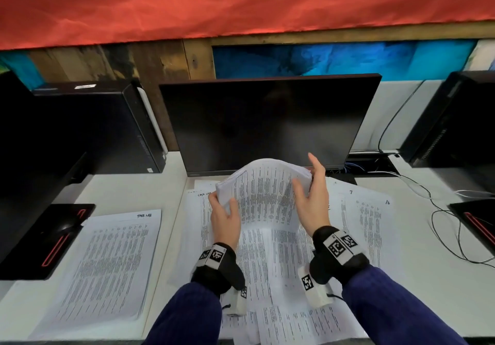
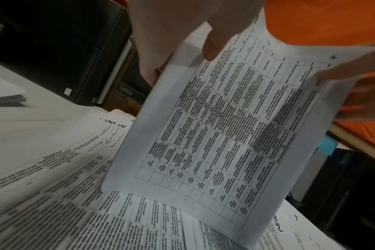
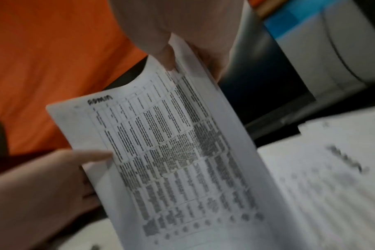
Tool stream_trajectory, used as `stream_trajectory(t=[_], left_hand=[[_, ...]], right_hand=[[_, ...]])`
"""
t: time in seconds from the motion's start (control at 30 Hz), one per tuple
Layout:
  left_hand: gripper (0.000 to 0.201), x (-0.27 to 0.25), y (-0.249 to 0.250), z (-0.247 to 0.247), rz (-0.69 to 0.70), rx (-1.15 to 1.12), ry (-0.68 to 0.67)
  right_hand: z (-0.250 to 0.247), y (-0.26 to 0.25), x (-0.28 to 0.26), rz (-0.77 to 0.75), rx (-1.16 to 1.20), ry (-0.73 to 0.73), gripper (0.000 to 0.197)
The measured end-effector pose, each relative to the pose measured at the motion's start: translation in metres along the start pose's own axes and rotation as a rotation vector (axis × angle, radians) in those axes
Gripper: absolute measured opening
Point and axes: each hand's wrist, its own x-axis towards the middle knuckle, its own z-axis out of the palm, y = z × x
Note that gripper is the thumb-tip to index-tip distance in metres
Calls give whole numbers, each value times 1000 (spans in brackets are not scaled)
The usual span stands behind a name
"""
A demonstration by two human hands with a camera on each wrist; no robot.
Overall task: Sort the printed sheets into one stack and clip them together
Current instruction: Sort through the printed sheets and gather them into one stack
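A stack of printed sheets [image 1: 263, 192] stands on its lower edge over the desk, bowed towards me. My left hand [image 1: 223, 214] grips its left edge, thumb on the front. My right hand [image 1: 312, 192] pinches the right edge, thumb in front, fingers behind. The left wrist view has the same stack [image 2: 220, 135] held by my left hand [image 2: 195, 42], with the right hand's fingertips [image 2: 332, 74] at the far edge. In the right wrist view my right hand [image 3: 176, 45] holds the stack [image 3: 171, 152]. Loose printed sheets [image 1: 278, 264] lie spread beneath. No clip is in sight.
A second pile of sheets [image 1: 112, 261] lies left of centre on the white desk [image 1: 128, 192]. A dark monitor [image 1: 267, 125] stands just behind the held stack. Black computer towers [image 1: 93, 127] flank it; cables [image 1: 444, 224] trail at the right; a black mouse pad [image 1: 53, 240] sits far left.
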Motion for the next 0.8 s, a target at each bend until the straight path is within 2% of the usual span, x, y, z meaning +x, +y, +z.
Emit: stream_trajectory(t=[0.1, 0.17, 0.27, 0.47, 0.57, 0.63, 0.73, 0.8], left_hand=[[24, 3, -1, -2, -3, -10, -14], [25, 4, -2, -4, -13, -15, -23], [24, 5, -3, -5, -18, -17, -29], [23, 7, -4, -5, -20, -11, -36], [20, 9, -6, -5, -26, -22, -34], [19, 10, -8, -4, -32, -12, -39], [17, 12, -20, -2, -61, 33, -62], [17, 12, -31, 0, -75, 75, -76]], right_hand=[[-1, -9, 2, -274, -364, -77, 63], [-1, -9, 4, -378, -579, -145, 69], [-4, -8, 7, -345, -657, -193, 69], [-5, -11, 10, -274, -511, -209, 70], [-1, -10, 8, -166, -222, -87, 62], [2, -2, 9, -17, -48, -13, 68], [5, 16, 8, 247, 120, -87, 70], [8, 29, 1, 400, 141, -193, 58]])
